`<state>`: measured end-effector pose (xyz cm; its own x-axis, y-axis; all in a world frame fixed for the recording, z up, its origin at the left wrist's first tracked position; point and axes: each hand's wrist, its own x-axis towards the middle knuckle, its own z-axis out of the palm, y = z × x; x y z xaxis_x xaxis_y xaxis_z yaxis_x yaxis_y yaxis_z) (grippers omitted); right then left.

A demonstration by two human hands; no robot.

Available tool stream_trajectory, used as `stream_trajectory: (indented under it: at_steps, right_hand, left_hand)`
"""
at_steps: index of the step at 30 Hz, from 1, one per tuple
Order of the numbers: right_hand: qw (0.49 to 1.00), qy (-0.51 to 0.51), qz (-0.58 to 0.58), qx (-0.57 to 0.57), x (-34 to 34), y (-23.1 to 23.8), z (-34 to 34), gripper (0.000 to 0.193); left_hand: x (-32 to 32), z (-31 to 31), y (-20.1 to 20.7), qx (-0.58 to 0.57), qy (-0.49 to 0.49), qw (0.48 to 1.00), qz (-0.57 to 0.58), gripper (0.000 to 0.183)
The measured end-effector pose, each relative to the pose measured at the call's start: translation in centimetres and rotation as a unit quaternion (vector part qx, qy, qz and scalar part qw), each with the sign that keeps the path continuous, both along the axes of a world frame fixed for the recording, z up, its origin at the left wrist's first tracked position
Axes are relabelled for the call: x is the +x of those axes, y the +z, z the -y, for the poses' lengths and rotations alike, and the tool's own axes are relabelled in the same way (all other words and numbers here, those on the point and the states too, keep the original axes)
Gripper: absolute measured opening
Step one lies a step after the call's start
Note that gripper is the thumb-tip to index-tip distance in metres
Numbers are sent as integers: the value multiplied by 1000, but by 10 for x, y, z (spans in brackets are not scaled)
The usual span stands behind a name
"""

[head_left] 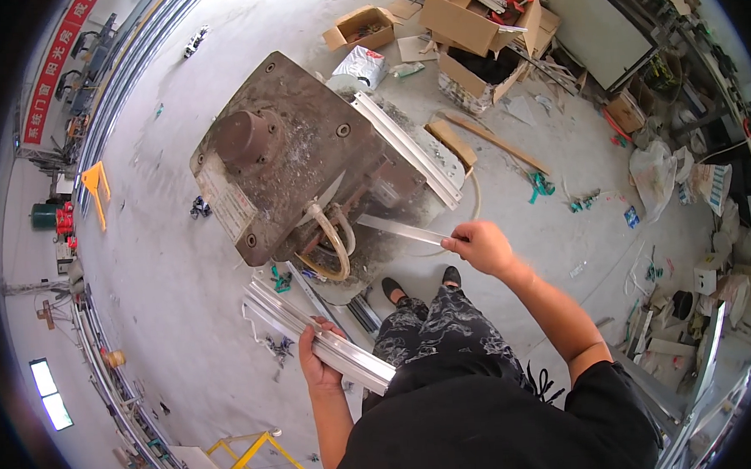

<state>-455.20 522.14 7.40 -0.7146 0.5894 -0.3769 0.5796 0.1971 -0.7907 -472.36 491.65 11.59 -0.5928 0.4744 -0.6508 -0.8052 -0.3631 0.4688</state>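
Note:
My left hand (319, 365) is wrapped round a bundle of silvery aluminium profiles (348, 355), which slants from in front of my waist out to the left. My right hand (480, 244) pinches the near end of one flat aluminium strip (402, 229). The strip's far end reaches to the side of a brown, worn metal machine (294, 145) with a round cap on top. Whether the strip touches the machine or goes into it, I cannot tell. Pale hoses (333, 241) loop out of the machine left of the strip.
A long white profile (405, 152) leans along the machine's right side. Cardboard boxes (470, 13) stand at the back, and a wooden stick (498, 143) lies on the floor to the right. Long metal bars (121, 86) line the left. A yellow frame (255, 453) stands at lower left.

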Motion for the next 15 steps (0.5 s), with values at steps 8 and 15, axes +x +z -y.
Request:
stream_trajectory:
  at_steps: [8, 15]
  right_hand:
    - [987, -159, -35, 8, -2, -25, 82, 23]
    - [980, -195, 0, 40, -8, 2, 77, 25]
  left_hand:
    - [6, -13, 5, -44, 43, 998, 18, 28]
    - [-5, 3, -10, -59, 24, 998, 4, 30]
